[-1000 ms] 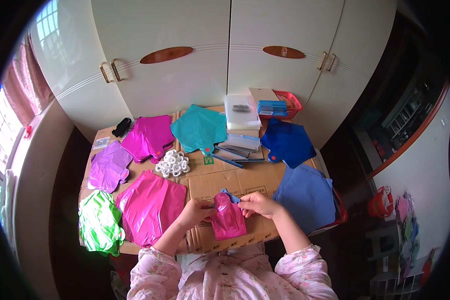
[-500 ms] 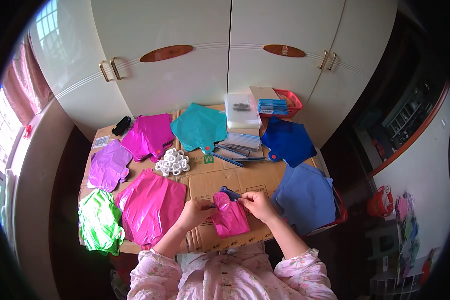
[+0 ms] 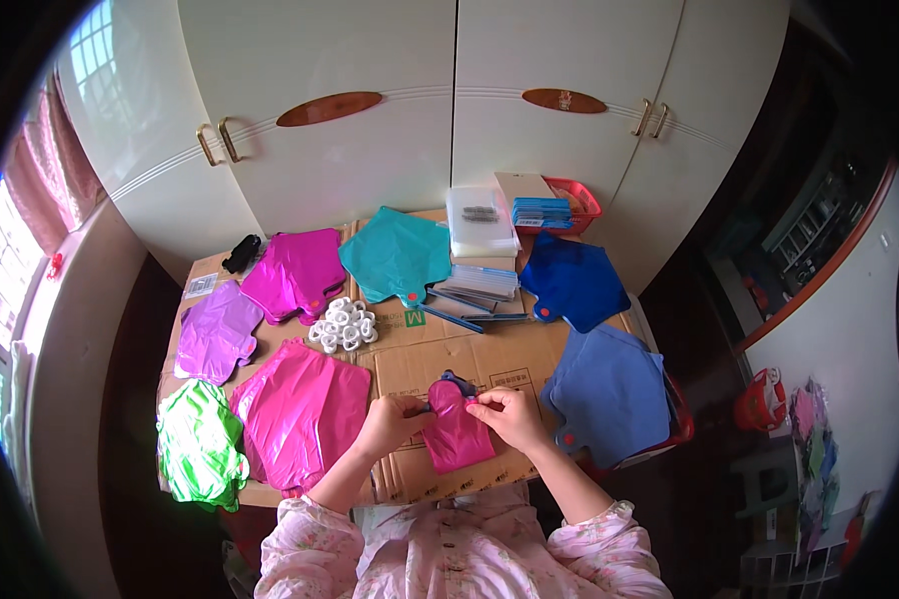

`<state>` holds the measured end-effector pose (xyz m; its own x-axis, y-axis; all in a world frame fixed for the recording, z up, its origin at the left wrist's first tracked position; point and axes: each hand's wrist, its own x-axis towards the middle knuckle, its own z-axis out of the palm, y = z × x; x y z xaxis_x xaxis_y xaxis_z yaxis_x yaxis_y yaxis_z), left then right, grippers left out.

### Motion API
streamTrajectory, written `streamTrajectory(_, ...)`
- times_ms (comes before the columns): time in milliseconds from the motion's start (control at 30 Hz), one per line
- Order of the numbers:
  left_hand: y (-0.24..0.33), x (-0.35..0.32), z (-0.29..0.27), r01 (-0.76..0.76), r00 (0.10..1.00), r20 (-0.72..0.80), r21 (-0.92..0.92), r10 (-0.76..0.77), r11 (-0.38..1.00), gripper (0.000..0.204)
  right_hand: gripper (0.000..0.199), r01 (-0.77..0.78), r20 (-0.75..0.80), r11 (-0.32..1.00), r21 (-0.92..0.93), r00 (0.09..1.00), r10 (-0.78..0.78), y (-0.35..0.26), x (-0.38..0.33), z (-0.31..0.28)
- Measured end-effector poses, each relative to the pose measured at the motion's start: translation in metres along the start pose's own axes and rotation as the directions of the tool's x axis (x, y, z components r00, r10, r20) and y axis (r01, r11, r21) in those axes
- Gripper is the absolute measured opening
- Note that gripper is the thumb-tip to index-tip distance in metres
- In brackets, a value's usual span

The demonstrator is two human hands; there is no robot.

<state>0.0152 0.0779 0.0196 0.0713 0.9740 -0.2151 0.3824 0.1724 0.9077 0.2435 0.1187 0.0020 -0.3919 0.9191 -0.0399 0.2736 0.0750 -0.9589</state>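
Magenta foil piece [image 3: 456,436] lies on the cardboard-covered tabletop [image 3: 489,364], just in front of the person, gripped at its top end by both hands. Left hand [image 3: 395,419] pinches the upper left edge; right hand [image 3: 509,414] pinches the upper right, fingers curled, next to a small dark-blue part [image 3: 456,379]. Progress, judged: flat stacks in pink [image 3: 305,409], green [image 3: 200,444], purple [image 3: 218,329], teal [image 3: 395,255] and blue [image 3: 609,389] lie around; white rings [image 3: 342,323] remain heaped, so work looks mid-way. Forearms converge from below, wrists low.
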Motion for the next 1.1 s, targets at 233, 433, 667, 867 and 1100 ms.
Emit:
streamTrajectory(233, -0.005, 0.005, 0.001, 0.087, 0.995, 0.049, -0.094, -0.083, 0.992, 0.018, 0.013, -0.02, -0.038, 0.921, 0.389, 0.999, 0.038, 0.02, 0.007, 0.009)
streamTrajectory(433, -0.02, 0.014, 0.001, 0.123, 0.987, 0.115, -0.126, -0.108, 0.984, 0.02, 0.012, -0.306, 0.274, 0.924, 0.23, 0.931, 0.24, 0.012, 0.023, -0.009)
streamTrajectory(667, -0.008, 0.017, -0.004, -0.006, 0.998, 0.059, 0.145, -0.003, 0.989, 0.022, 0.009, -0.167, 0.282, 0.976, -0.139, 0.938, 0.201, 0.017, 0.037, -0.009)
streamTrajectory(867, -0.013, 0.008, -0.001, -0.265, 0.963, 0.048, 0.327, 0.264, 0.907, 0.015, 0.013, 0.005, 0.232, 0.957, -0.291, 0.971, 0.065, 0.005, 0.032, -0.009)
streamTrajectory(1100, -0.021, -0.017, 0.013, -0.501, 0.814, 0.11, 0.63, 0.57, 0.594, 0.012, 0.004, 0.42, 0.205, 0.816, -0.397, 0.907, -0.367, 0.017, 0.023, -0.006)
